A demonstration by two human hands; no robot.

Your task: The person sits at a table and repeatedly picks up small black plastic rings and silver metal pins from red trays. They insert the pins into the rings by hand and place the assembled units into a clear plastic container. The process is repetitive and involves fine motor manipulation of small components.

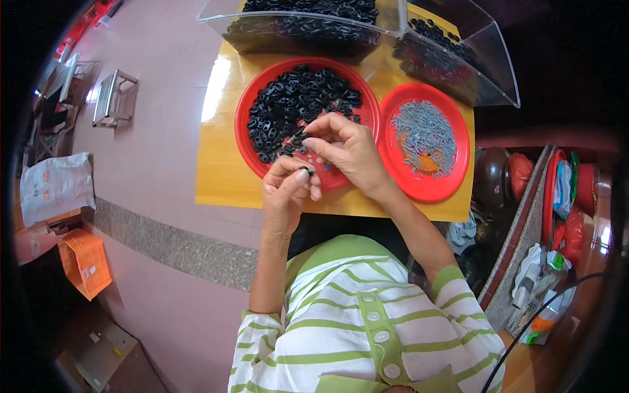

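Black parts (288,98) heap in a red tray (243,124) on our yellow table (219,164), and to its left we have pinkish floor (157,157) with a white bag (57,187), an orange bag (85,262) and a metal stool (113,98). Our left hand (285,190) pinches one part above the tray's near rim, our right hand (350,152) grips another at the heap's near side, and together they block part of the tray. Rightward sits a red plate (419,190) of grey pins (427,134), with clear bins (495,88) behind cut off above, then dark clutter (488,173) we can barely make out.
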